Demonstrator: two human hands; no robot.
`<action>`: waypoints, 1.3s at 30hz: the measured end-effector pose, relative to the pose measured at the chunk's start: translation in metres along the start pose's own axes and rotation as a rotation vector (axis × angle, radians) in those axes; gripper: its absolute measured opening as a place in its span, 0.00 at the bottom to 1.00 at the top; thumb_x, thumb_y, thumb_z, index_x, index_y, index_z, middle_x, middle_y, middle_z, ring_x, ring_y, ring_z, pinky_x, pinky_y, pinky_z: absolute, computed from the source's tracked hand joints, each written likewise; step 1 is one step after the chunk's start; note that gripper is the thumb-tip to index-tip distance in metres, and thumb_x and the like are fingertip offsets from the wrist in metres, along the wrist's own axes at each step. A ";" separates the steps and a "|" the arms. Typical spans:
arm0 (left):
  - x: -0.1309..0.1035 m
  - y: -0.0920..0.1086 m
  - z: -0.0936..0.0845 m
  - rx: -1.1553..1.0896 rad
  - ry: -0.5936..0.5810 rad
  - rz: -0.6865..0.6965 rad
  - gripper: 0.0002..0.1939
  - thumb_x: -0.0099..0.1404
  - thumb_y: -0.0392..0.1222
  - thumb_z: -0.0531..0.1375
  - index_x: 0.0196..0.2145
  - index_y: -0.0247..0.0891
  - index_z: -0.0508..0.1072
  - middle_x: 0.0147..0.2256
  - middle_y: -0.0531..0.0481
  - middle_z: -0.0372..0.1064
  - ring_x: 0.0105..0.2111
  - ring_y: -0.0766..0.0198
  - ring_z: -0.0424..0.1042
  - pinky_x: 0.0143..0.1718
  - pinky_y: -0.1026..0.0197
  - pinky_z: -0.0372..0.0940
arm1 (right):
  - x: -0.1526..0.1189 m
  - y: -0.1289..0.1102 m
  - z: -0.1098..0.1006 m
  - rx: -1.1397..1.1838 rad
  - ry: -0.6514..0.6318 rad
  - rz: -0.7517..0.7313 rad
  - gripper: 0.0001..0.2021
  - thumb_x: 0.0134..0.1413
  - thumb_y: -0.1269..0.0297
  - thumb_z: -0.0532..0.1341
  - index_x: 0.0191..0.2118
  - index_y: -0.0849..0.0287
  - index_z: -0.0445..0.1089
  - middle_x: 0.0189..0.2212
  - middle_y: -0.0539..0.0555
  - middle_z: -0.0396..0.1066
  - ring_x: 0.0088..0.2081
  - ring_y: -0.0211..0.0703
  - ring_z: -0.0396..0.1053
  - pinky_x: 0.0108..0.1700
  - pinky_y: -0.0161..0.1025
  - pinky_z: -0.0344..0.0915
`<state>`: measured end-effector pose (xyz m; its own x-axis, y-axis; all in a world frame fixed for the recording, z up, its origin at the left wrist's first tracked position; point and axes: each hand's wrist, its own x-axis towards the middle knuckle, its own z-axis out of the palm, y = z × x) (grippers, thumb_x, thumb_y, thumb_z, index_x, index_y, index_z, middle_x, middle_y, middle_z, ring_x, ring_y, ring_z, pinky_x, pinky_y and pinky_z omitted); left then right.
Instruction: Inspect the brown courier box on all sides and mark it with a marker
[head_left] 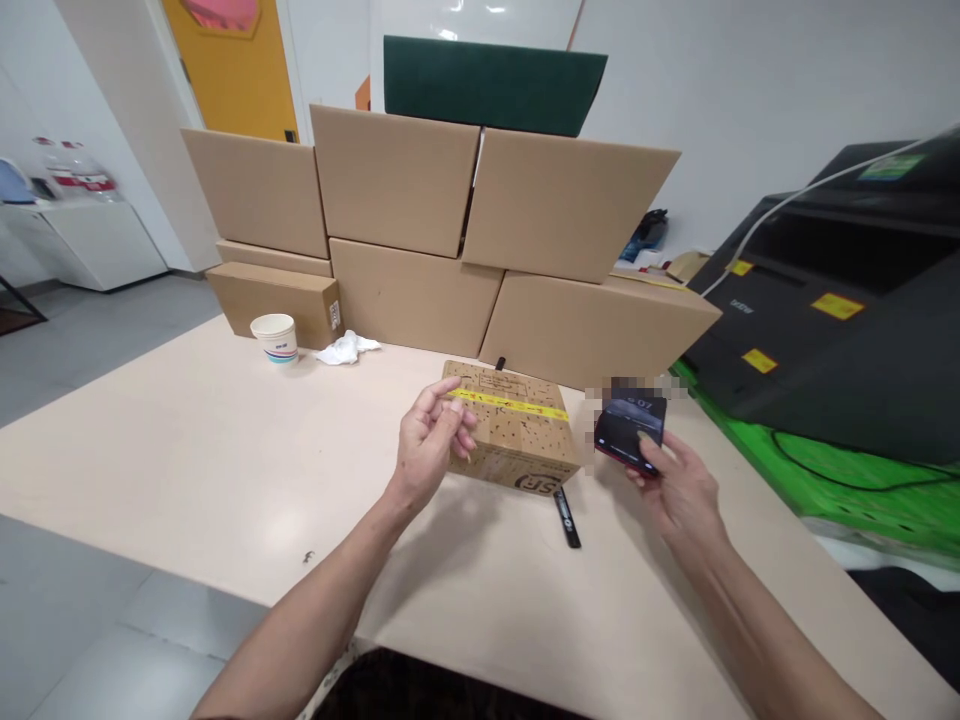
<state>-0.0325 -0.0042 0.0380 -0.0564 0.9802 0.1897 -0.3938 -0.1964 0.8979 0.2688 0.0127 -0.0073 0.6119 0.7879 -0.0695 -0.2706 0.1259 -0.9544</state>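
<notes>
My left hand (pixel 433 437) is at the left end of a small cardboard box (pixel 517 430), its fingers loosely curled and slightly apart, with nothing visible in them. Whether they touch the box I cannot tell. A strip of yellow tape runs across the speckled top of the box, and black "SF" lettering marks its front side. To the right of the box, my right hand (pixel 679 480) grips a dark smartphone (pixel 631 430), thumb on its lit screen. A black marker-like stick (pixel 568 518) lies on the table by the box's front right corner.
Behind the small box stand stacked brown cartons (pixel 416 295) with a dark green box (pixel 495 85) on top. A paper cup (pixel 275 340) and crumpled tissue (pixel 348 348) are at the left. A black printer (pixel 832 270) and green mat (pixel 832 460) are at the right.
</notes>
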 end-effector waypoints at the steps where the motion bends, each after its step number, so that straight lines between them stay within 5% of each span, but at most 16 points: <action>1: 0.001 0.000 -0.001 -0.005 0.013 0.009 0.29 0.62 0.53 0.68 0.54 0.33 0.70 0.29 0.53 0.73 0.21 0.70 0.69 0.21 0.67 0.66 | 0.007 0.004 -0.006 -0.055 0.016 0.041 0.22 0.40 0.68 0.74 0.42 0.54 0.68 0.31 0.47 0.73 0.23 0.33 0.67 0.19 0.28 0.62; 8: 0.007 -0.005 -0.004 -0.016 0.054 0.029 0.27 0.60 0.49 0.68 0.52 0.34 0.70 0.28 0.54 0.73 0.20 0.70 0.69 0.21 0.67 0.66 | 0.027 0.024 -0.020 -0.218 0.013 0.187 0.20 0.46 0.69 0.72 0.41 0.53 0.61 0.30 0.48 0.71 0.19 0.33 0.65 0.15 0.27 0.57; 23: 0.007 -0.003 -0.006 0.038 0.048 0.055 0.23 0.61 0.44 0.66 0.52 0.34 0.69 0.29 0.53 0.73 0.21 0.70 0.69 0.22 0.67 0.66 | 0.046 0.020 -0.040 -0.621 -0.093 0.132 0.20 0.44 0.66 0.71 0.42 0.56 0.63 0.23 0.48 0.71 0.17 0.35 0.61 0.17 0.32 0.57; 28: 0.008 -0.003 -0.005 0.035 0.035 0.051 0.23 0.62 0.44 0.66 0.52 0.35 0.69 0.29 0.53 0.73 0.22 0.70 0.70 0.23 0.67 0.67 | 0.054 0.012 -0.041 -0.915 -0.131 0.056 0.25 0.41 0.53 0.73 0.43 0.59 0.69 0.31 0.57 0.74 0.32 0.51 0.73 0.34 0.46 0.70; 31: 0.008 -0.005 -0.006 0.032 0.033 0.050 0.23 0.62 0.44 0.66 0.53 0.36 0.69 0.29 0.53 0.74 0.22 0.70 0.70 0.23 0.66 0.67 | 0.048 0.014 -0.034 -1.226 -0.178 -0.059 0.37 0.43 0.42 0.70 0.55 0.63 0.68 0.43 0.66 0.74 0.46 0.64 0.74 0.47 0.54 0.69; 34: 0.008 -0.005 -0.005 0.024 0.029 0.046 0.24 0.61 0.44 0.66 0.53 0.35 0.69 0.29 0.53 0.73 0.22 0.70 0.70 0.23 0.67 0.66 | 0.038 0.019 -0.028 -1.554 -0.238 -0.163 0.44 0.54 0.36 0.59 0.65 0.68 0.58 0.51 0.73 0.69 0.49 0.67 0.74 0.50 0.55 0.68; 39: 0.008 -0.003 -0.004 -0.002 0.037 0.040 0.24 0.60 0.43 0.67 0.52 0.35 0.68 0.29 0.54 0.73 0.21 0.70 0.69 0.22 0.67 0.66 | 0.030 0.015 -0.022 -1.713 -0.298 -0.144 0.41 0.62 0.37 0.49 0.66 0.70 0.55 0.53 0.75 0.66 0.51 0.68 0.73 0.50 0.54 0.67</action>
<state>-0.0360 0.0047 0.0353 -0.1056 0.9718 0.2109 -0.3920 -0.2356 0.8893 0.2990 0.0251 -0.0301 0.3592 0.9278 -0.1008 0.9140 -0.3716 -0.1628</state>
